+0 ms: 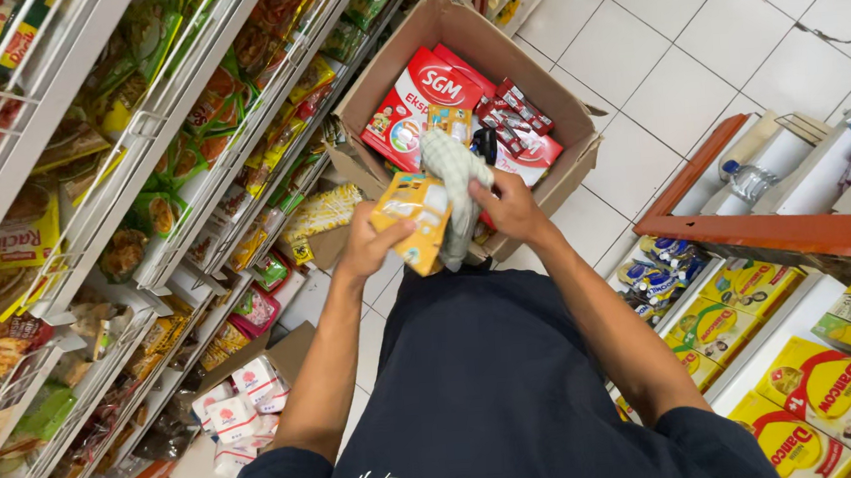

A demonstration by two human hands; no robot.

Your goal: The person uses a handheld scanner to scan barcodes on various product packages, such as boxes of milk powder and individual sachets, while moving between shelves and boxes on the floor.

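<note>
Wiping a small yellow carton over an open box in a shop aisle

Standing between two runs of shelving: shelves (147, 187) on the left packed with hanging sachets and snack packets, a lower shelf (807, 363) on the right stacked with yellow cartons; white tiled floor (689, 46) beyond. Resting straight ahead on the floor, a large brown cardboard box (532, 55), flaps open, holding flat red packs (417, 97) and smaller dark red packets (521, 115).

Held up in front of the chest, just above the near edge of the cardboard box: a small yellow carton (414, 215); judged light and fairly stiff, thin card walls likely to dent if squeezed hard, printed faces probably a little slick; best taken across the narrow sides or by the lower corner, not pressed flat on the broad face. Draped beside and touching it, a pale checked cloth (457, 193); soft, limp, very light, no fixed shape, easiest gathered in a bunch.

Left hand (372, 242) curled round the lower edge of the yellow carton, thumb on the front, fingers behind, closed firmly on it. Right hand (512, 209) folded round the hanging cloth, fingers clenched on a bunched fold, upper end of the cloth pressed against the top of the carton.
</note>
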